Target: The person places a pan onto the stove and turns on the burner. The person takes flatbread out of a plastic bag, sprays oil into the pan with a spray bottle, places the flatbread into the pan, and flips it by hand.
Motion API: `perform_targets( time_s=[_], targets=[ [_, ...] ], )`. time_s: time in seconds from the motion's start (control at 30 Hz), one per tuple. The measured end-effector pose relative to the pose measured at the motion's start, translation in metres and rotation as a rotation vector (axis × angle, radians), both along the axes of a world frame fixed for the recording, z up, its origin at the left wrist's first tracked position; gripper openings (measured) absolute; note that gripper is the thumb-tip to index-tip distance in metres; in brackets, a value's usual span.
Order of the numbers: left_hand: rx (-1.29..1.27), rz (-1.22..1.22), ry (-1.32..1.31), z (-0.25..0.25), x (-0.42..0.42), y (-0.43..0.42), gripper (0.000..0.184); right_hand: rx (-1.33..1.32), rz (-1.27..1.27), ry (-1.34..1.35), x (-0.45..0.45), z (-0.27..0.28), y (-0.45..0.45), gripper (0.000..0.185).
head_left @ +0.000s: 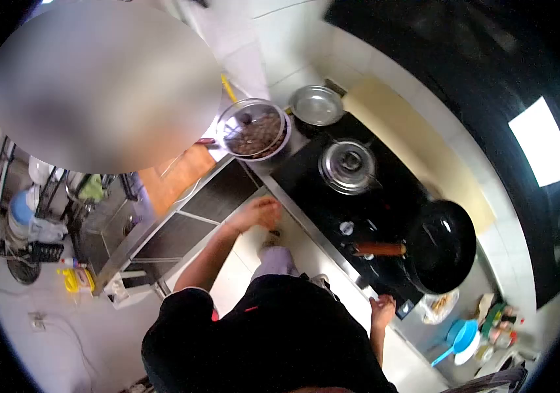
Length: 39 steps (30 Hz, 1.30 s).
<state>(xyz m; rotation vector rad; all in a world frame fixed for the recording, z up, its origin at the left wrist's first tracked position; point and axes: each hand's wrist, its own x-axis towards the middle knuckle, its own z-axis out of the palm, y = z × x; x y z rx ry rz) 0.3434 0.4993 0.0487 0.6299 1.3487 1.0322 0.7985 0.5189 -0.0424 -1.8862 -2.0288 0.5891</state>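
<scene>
My left hand [260,214] hangs over the floor in front of the cabinets, its fingers bent and smeared; I see nothing in it. My right hand [383,308] is at the front edge of the counter, beside the stove's corner, with fingers slightly apart and nothing visible between them. On the black stove [385,203] sit a lidded metal pot [348,167] and a dark frying pan [440,245] whose wooden handle [379,249] points toward me. A glass-lidded pan [253,131] of brown pieces stands left of the stove, away from both hands.
A metal bowl [317,105] stands at the stove's back left. Past the frying pan are a bag of food [438,306], a blue dipper [461,337] and bottles [504,337]. At left are a dish rack [47,252] and a yellow bottle [78,280]. A blurred oval hides the upper left.
</scene>
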Motion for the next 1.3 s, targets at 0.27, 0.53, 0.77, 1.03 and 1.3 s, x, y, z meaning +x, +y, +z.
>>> perform_targets(
  time_s=[0.27, 0.53, 0.77, 1.03, 1.3],
  targets=[
    [0.162, 0.437, 0.168, 0.004, -0.291, 0.052, 0.029, 0.021, 0.039, -0.203, -0.074, 0.001, -0.011, 0.071],
    [0.004, 0.437, 0.736, -0.107, -0.618, 0.222, 0.031, -0.311, -0.174, -0.151, -0.138, -0.110, -0.097, 0.068],
    [-0.223, 0.072, 1.585, -0.099, -0.658, 0.309, 0.031, -0.477, -0.355, -0.309, -0.186, -0.075, -0.195, 0.051],
    [-0.206, -0.415, 1.966, -0.129, -0.683, 0.361, 0.021, -0.500, -0.552, -0.358, -0.321, 0.018, -0.181, 0.043],
    [-0.455, -0.351, 1.912, -0.146, -0.700, 0.385, 0.023, -0.662, -0.732, -0.325, -0.349, 0.020, -0.199, 0.044]
  ],
)
